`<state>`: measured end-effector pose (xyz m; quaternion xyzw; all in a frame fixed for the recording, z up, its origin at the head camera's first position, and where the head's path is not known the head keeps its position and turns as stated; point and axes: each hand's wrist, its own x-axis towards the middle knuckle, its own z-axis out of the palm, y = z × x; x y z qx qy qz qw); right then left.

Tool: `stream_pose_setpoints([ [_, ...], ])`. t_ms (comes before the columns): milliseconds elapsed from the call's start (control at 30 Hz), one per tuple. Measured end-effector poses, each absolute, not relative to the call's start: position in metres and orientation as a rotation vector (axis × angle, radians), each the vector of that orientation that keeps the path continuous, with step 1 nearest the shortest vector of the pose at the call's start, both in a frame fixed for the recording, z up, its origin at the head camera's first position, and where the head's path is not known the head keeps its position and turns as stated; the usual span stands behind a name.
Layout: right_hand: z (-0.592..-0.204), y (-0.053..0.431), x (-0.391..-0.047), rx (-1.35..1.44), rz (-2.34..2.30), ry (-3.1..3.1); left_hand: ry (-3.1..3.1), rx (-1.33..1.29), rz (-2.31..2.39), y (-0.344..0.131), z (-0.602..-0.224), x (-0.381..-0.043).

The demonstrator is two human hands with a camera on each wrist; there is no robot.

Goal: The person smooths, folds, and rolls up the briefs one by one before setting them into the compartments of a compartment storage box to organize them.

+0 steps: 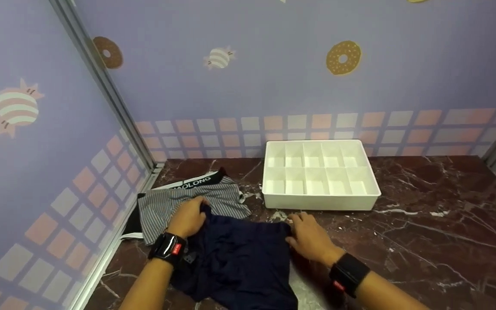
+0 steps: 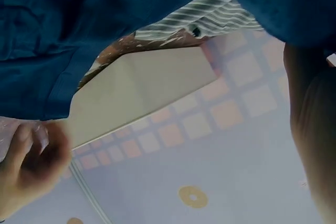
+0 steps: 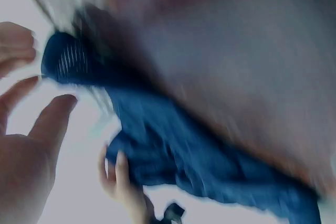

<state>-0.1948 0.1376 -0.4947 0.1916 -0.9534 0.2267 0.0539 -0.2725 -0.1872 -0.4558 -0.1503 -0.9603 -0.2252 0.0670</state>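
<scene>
Navy boxer briefs (image 1: 248, 258) hang spread out low over the tabletop in the head view. At their upper left corner my left hand (image 1: 187, 218) pinches the cloth. Beside the upper right corner is my right hand (image 1: 311, 237). In the right wrist view, the right thumb and fingers (image 3: 52, 121) are parted, with a small gap to the blurred cloth. Partly behind the left hand lie grey striped boxer briefs (image 1: 226, 199) with a black lettered waistband. The navy cloth hides part of the striped pair in the left wrist view.
A white box (image 1: 322, 203) with several compartments stands near the back wall, beyond the right hand. Dark red marble tabletop (image 1: 429, 241) extends to the right. A patterned wall panel (image 1: 37, 181) borders the left side.
</scene>
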Motion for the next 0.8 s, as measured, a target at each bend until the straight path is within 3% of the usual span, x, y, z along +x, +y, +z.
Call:
stream_pose_setpoints([
  [233, -0.501, 0.150, -0.207, 0.672, 0.854, -2.997, -2.856, -0.483, -0.659, -0.179, -0.453, -0.275],
  [567, -0.492, 0.215, -0.200, 0.222, 1.840, -2.865, -2.857, -0.476, -0.714, -0.159, -0.463, -0.273],
  [800, -0.491, 0.257, -0.197, 0.027, 1.931, -2.787, -2.850, -0.594, -0.726, -0.128, -0.477, -0.270],
])
